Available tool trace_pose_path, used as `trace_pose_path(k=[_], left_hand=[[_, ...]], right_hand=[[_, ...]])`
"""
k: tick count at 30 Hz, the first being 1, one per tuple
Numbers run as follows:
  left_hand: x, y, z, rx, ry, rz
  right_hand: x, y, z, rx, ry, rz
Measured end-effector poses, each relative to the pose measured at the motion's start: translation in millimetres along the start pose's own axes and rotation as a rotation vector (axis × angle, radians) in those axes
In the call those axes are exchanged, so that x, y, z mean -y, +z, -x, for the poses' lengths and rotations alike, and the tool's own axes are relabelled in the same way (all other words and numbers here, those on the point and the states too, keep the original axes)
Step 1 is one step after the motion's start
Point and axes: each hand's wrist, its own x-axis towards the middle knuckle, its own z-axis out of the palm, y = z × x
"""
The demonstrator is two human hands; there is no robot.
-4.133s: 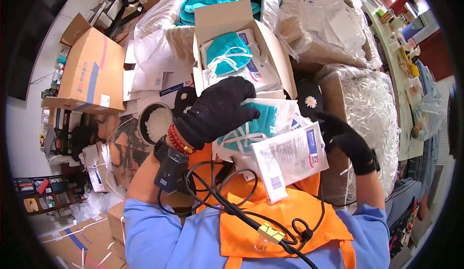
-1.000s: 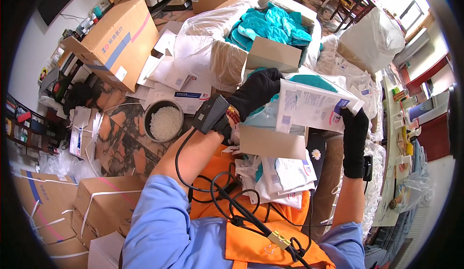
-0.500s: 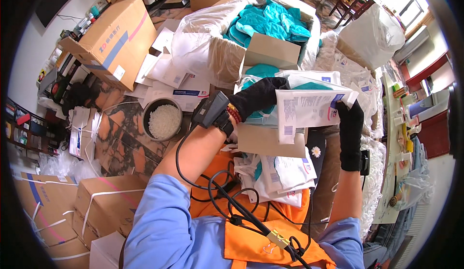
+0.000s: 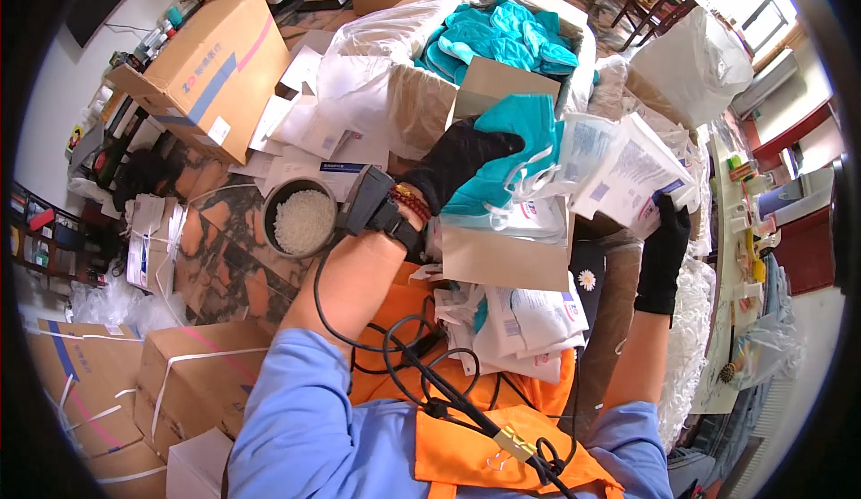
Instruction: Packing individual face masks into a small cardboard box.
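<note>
My left hand [image 4: 457, 163], in a black glove, presses on a clear packet with a teal garment [image 4: 511, 158] inside, lying on an open cardboard box [image 4: 498, 257] in my lap. A black device [image 4: 363, 201] with a cable is strapped at that wrist. My right hand [image 4: 665, 234], also black-gloved, grips the lower edge of a white printed packet [image 4: 619, 172] held up over the box. More sealed packets [image 4: 520, 324] lie piled below the box on my orange apron.
A big bag of teal garments [image 4: 502, 33] stands behind the box. A bowl of white pellets [image 4: 303, 221] sits at left, near a large cardboard carton [image 4: 211, 64] and loose papers. Strapped cartons [image 4: 193, 382] lie lower left. Filled plastic bags [image 4: 691, 60] crowd the right.
The white packet in my right hand has tilted up and shifted right. My left hand stays on the teal packet, which now shows more on top of the box.
</note>
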Motion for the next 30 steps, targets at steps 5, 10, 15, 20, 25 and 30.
trace_pose_path(k=[5,10,15,20,25,30], left_hand=[[8,22,-5,-0.225,-0.096,-0.695],[-3,33,-6,-0.227,0.238,-0.591],[-4,44,-14,-0.175,0.239,-0.799],[9,32,-17,-0.309,0.291,-0.973],[-17,48,-15,0.098,0.266,0.111],[-25,43,-7,0.053,0.205,0.175]], right_hand=[[-8,-20,-3,0.105,-0.493,0.776],[-14,-19,-2,0.113,-0.561,0.816],[-17,-5,-1,0.054,-0.530,0.914],[-23,-6,0,-0.008,-0.532,1.099],[-51,-3,5,0.106,-0.644,1.134],[-48,10,12,0.189,-0.403,0.880]])
